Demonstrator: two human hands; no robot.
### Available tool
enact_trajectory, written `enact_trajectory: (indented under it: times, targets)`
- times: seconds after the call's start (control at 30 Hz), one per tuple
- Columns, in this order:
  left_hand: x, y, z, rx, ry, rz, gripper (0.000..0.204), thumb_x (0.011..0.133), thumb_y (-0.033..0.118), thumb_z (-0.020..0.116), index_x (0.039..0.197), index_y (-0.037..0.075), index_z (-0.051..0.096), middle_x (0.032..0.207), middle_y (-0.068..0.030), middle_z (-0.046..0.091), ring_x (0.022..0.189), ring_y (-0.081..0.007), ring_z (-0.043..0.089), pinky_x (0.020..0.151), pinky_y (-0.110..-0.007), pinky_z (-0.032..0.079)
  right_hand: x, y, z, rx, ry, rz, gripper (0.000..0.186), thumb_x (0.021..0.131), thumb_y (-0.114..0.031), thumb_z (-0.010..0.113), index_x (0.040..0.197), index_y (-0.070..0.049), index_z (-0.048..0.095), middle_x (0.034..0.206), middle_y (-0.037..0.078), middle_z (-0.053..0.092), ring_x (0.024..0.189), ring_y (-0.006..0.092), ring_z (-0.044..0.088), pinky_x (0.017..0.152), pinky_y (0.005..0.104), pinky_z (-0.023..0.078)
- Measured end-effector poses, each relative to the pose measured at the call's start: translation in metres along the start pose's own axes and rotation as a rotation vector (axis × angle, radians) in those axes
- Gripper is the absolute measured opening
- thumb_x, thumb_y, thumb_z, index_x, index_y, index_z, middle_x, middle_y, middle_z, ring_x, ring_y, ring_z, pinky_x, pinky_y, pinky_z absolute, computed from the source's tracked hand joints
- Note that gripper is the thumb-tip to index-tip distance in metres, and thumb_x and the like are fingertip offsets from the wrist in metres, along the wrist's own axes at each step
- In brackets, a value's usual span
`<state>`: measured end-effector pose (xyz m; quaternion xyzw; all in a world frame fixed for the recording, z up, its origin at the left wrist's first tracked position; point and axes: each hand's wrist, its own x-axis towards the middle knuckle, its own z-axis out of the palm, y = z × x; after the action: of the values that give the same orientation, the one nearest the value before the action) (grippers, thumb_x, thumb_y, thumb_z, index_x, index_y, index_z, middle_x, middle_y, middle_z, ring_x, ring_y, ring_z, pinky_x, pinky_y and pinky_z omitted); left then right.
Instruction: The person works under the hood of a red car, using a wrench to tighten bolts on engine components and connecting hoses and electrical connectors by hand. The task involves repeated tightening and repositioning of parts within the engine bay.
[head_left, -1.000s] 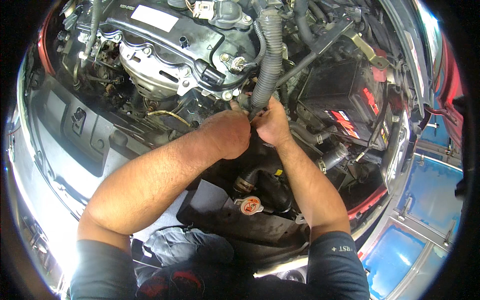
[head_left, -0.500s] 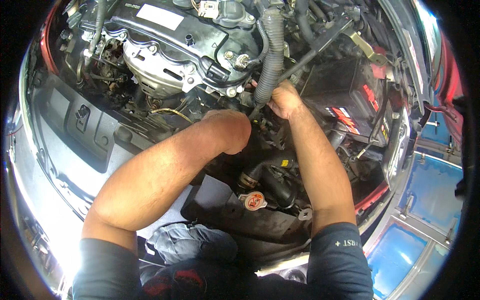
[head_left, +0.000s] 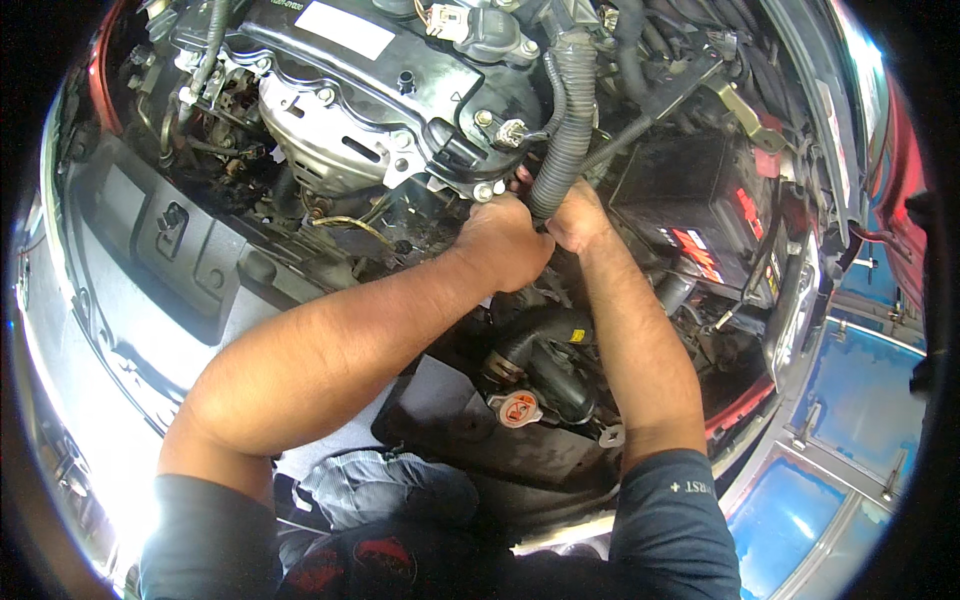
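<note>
Both my arms reach into a car's engine bay. My left hand (head_left: 507,243) is bent at the wrist beside a thick ribbed black conduit (head_left: 567,130), just below the corner of the engine. Its fingers point down and away, hidden behind the back of the hand. Right of the conduit, my right hand (head_left: 578,218) reaches in behind it, and its fingers are mostly covered by the conduit. What either hand holds, if anything, cannot be made out. Next to them is the black engine cover (head_left: 420,75) with the metal exhaust heat shield (head_left: 320,150) along its near side.
A black battery (head_left: 680,190) stands right of my right forearm, under a metal hold-down bracket (head_left: 745,115). Nearer me are a black radiator hose (head_left: 530,335), the radiator cap (head_left: 518,409) and a grey cloth (head_left: 390,488). Blue panels (head_left: 850,380) lie beyond the right fender.
My left hand has moved right and farther in, close up to the conduit and my right hand. The right hand has hardly moved. The view has shifted slightly.
</note>
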<state>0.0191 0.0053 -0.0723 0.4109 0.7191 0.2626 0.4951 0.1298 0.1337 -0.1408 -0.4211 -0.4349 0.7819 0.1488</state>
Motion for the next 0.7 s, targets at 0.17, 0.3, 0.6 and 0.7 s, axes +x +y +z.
enact_trajectory:
  times: [0.17,0.3,0.6,0.7]
  targets:
    - [0.005,-0.003,0.011,0.018,0.077,-0.002,0.048,0.076,0.029,0.071,0.1,-0.011,0.061,0.101,-0.0314,0.065,0.1,-0.0389,0.065,0.085,-0.044,0.053,0.007,0.003,-0.011,0.116,-0.062,0.076,0.018,0.091,-0.005,0.063,0.107,0.002,0.066,0.101,0.01,0.069,0.093,0.0208,0.065,0.084,0.0342,0.052]
    - [0.01,-0.003,0.021,0.247,0.144,0.054,0.055,0.078,0.04,0.066,0.096,-0.012,0.062,0.101,-0.0343,0.064,0.101,-0.0404,0.065,0.087,-0.044,0.053,0.009,0.0,-0.015,0.165,-0.068,0.229,0.017,0.093,-0.008,0.061,0.107,0.001,0.066,0.105,0.01,0.069,0.096,0.0201,0.065,0.085,0.0337,0.052]
    - [0.008,0.002,-0.015,0.389,-0.219,0.123,0.056,0.092,0.05,0.047,0.11,0.002,0.069,0.116,-0.0198,0.066,0.109,-0.0356,0.064,0.092,-0.048,0.049,-0.05,-0.019,0.007,-0.435,0.267,-0.032,0.029,0.088,-0.013,0.055,0.109,0.004,0.063,0.106,0.014,0.067,0.091,0.0241,0.064,0.084,0.0363,0.051]
    - [0.017,0.001,-0.013,0.328,-0.265,0.055,0.057,0.087,0.052,0.058,0.105,-0.002,0.069,0.101,-0.025,0.069,0.098,-0.0364,0.067,0.087,-0.045,0.051,-0.108,-0.048,-0.01,-0.834,0.067,-0.292,0.028,0.094,-0.02,0.062,0.112,0.001,0.067,0.103,0.011,0.071,0.095,0.0195,0.066,0.09,0.0326,0.05]
